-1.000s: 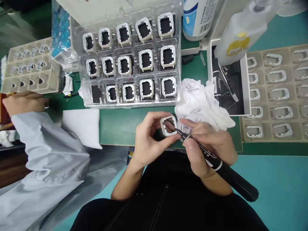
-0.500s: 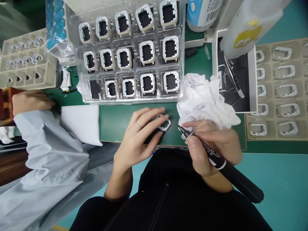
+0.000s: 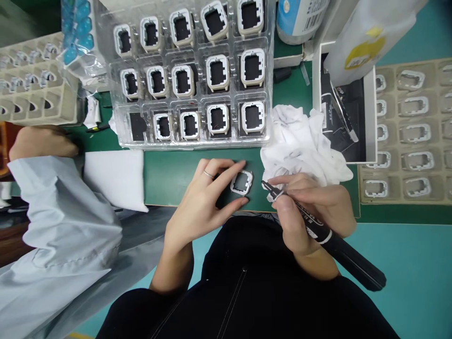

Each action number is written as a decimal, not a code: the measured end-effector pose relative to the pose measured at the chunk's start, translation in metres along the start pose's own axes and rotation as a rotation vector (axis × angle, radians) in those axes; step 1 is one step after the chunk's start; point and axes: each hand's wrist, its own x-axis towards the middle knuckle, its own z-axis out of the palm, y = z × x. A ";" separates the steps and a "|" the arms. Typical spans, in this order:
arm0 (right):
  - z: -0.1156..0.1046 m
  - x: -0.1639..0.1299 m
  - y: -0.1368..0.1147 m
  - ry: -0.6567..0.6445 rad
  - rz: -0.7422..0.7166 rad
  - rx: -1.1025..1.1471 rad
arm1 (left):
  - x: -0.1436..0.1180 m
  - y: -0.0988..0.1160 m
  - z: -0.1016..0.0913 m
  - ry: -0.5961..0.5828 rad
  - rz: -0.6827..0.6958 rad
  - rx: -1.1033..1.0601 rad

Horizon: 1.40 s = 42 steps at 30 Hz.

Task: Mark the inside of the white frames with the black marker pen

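— Left hand (image 3: 201, 200): fingers spread, thumb and fingertips pinching a small square frame (image 3: 242, 182) at its outer edges, just above the green mat (image 3: 169, 174). Right hand (image 3: 310, 207): clenched round a black marker (image 3: 318, 230), tip aimed at the frame, not touching.

— Handling of the frame?

— Probably light, stiff, thin-walled, hollow in the middle; likely easy to flex or scuff. Best gripped by opposite outer edges, clear of the inner rim.

— Around the frame?

— Right beside it, a crumpled white cloth (image 3: 300, 146), close enough to snag the marker tip. Beyond it, a clear tray (image 3: 116, 127) of similar frames. Farther right of the frame, a beige tray (image 3: 413, 197) with more parts. Left of the frame, a white pad (image 3: 116, 176) and another person's grey sleeve (image 3: 60, 207).
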 end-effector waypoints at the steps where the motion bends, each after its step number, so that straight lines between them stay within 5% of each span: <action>1: 0.002 0.002 -0.003 -0.019 0.050 -0.045 | 0.002 0.001 0.001 0.012 0.002 -0.017; 6: -0.001 0.006 -0.009 -0.131 0.149 -0.107 | 0.008 0.015 0.022 0.247 -0.203 -0.341; 10: -0.007 0.005 -0.004 -0.156 0.097 -0.105 | 0.012 0.029 0.037 0.302 -0.208 -0.536; 14: -0.009 0.003 0.001 -0.158 -0.073 0.000 | 0.013 0.032 0.042 0.337 -0.207 -0.504; 22: -0.004 0.005 -0.002 -0.145 0.152 -0.160 | 0.006 0.036 0.043 0.367 -0.208 -0.319; 32: 0.019 -0.005 0.009 0.126 -0.156 -0.060 | 0.004 0.037 0.049 0.409 -0.154 -0.183; 42: 0.012 -0.004 0.008 0.047 -0.143 -0.056 | 0.004 0.037 0.049 0.428 -0.131 -0.117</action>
